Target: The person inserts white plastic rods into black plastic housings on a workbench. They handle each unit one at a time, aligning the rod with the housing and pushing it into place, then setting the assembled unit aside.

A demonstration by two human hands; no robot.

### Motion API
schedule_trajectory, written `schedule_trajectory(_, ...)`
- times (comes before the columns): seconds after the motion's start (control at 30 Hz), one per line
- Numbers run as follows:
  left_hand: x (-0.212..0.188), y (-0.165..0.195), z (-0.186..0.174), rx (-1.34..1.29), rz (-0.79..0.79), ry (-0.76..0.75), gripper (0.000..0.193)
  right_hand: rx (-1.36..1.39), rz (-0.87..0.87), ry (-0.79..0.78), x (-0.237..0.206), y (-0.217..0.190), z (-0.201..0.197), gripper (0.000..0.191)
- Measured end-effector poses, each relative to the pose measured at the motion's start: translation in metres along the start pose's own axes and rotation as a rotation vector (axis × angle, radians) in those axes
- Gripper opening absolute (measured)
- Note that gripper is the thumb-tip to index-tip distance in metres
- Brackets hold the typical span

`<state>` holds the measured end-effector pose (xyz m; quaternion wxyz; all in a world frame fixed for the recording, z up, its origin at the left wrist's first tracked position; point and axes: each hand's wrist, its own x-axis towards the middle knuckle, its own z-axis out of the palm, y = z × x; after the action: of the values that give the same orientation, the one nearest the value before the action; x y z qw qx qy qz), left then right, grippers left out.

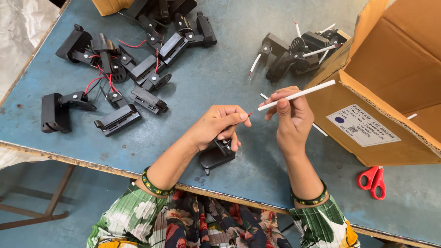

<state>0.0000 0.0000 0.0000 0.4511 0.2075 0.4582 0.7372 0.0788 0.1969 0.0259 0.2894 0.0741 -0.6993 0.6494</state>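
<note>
Head view: near the tabletop's front edge, my left hand (216, 124) pinches a thin red wire (249, 113) of a black fitting (216, 156); my right hand (289, 117) pinches a white sleeve tube (298, 95). Both seem light, bendy; I grip near the tips.

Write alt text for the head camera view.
Seen from above, a person's left hand pinches a red wire tip on a black part, while the right hand holds a thin white tube up to it. Black parts, a cardboard box and red scissors lie on the blue table.
</note>
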Motion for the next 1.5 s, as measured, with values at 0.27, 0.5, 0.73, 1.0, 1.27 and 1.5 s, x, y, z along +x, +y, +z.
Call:
schedule_trajectory(0.27,0.000,-0.001,0.000,0.001,-0.010,-0.016,0.030,-0.106,-0.050,-0.042,0.000,-0.005,0.004,0.028)
schedule_trajectory(0.5,-0.003,0.001,0.001,-0.019,-0.022,-0.048,0.032,-0.163,-0.020,-0.059,0.002,-0.007,0.006,0.023)
schedule_trajectory(0.73,-0.004,0.002,0.002,0.022,-0.024,-0.085,0.033,-0.116,0.075,-0.095,0.001,-0.006,0.005,0.026)
schedule_trajectory(1.0,-0.003,-0.001,0.000,0.008,-0.004,-0.093,0.034,0.021,0.242,-0.087,0.003,-0.001,0.002,0.030)
schedule_trajectory(1.27,0.001,-0.010,-0.004,-0.046,0.099,-0.113,0.034,-0.047,0.227,-0.150,0.000,0.003,0.004,0.024)
schedule_trajectory(1.5,-0.002,-0.006,0.000,0.061,0.091,-0.016,0.062,-0.351,0.181,-0.228,-0.002,-0.010,0.006,0.012)
